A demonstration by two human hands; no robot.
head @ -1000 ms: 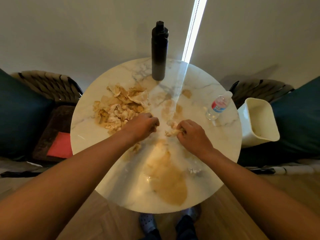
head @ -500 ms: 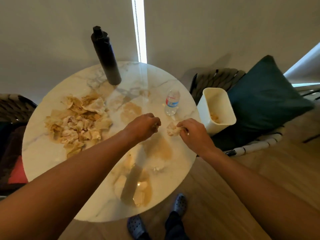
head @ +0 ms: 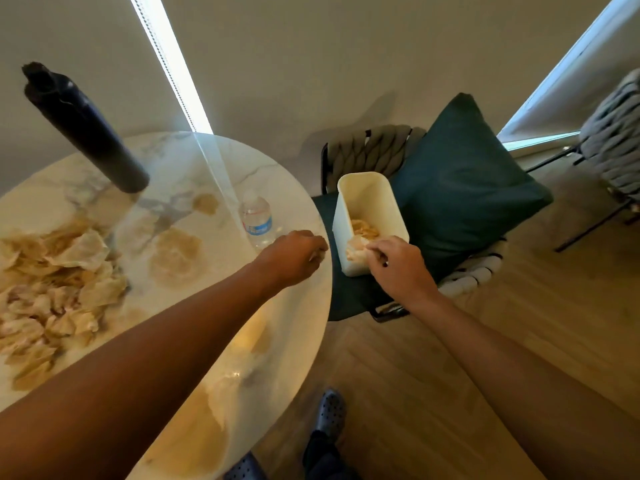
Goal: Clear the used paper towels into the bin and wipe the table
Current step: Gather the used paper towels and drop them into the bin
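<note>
Far left: heap of used paper towels (head: 52, 289), crumpled and stained tan, lying on the round marble table (head: 304, 327), well apart from both hands. Black flask (head: 86, 129) stands behind the heap; tan wet patches (head: 176, 258) spread across the tabletop between heap and edge. Small clear water bottle (head: 257, 220) stands near the table's right edge.

Left hand (head: 294, 256) sits over that right edge, just beside the bottle, fingers curled in. A pale scrap shows at the fingertips; cannot tell whether it is a pinched piece of towel or just light on the knuckles.

Right of the table edge: cream bin (head: 369, 188), on a dark chair seat (head: 346, 299), mouth open upward, long axis running away from the person. Some towel pieces already lie at its bottom.

Right hand (head: 398, 265) is at the bin's near rim, fingers curled around a crumpled towel wad (head: 356, 249), which hangs inside the mouth.

Judgement: the wad is already over the opening, so only a release is needed. The bin lies to the right of both hands' working area and the right hand is nearer it; the remaining heap lies the opposite way, leftward, nearer the left hand. Most of the clearing and all the wiping remain.

Far right: dark green cushion (head: 464, 188), wooden floor (head: 485, 341).
</note>
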